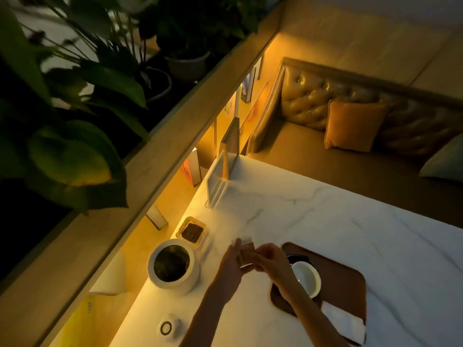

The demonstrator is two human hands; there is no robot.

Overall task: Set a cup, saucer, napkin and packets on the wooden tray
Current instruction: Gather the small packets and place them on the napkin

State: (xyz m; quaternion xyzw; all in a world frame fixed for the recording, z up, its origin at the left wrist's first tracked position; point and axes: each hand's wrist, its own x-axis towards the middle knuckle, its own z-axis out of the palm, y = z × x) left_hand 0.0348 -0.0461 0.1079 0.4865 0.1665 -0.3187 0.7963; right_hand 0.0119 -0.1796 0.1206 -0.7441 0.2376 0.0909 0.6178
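Our two hands meet a bit below the middle of the frame, over the white marble worktop [325, 221]. Our left hand [231, 262] and right hand [269, 256] both pinch a small stack of packets [244, 249], fingers closed on its sides, held just above the surface. It's dim, so we can't tell how many packets there are.

Just right of the hands sits the wooden tray [348, 279], dark brown with rounded corners. On it there's a white cup [307, 279] standing on a dark saucer [298, 259], partly hidden behind our right wrist. A white napkin [343, 321] lies on the tray's lower end, near the bottom right of the frame.

Left of the hands, a little glass dish [192, 231] holds something dark, and below it stands a round white pot [174, 265] with greenery inside. A small round lid-like thing [168, 326] rests near the bottom edge. Up the worktop's left side there's a clear acrylic stand [216, 181]. Upper right has a tufted bench [325, 101] with an orange cushion [353, 125]; upper left is all big dark leaves [70, 101].
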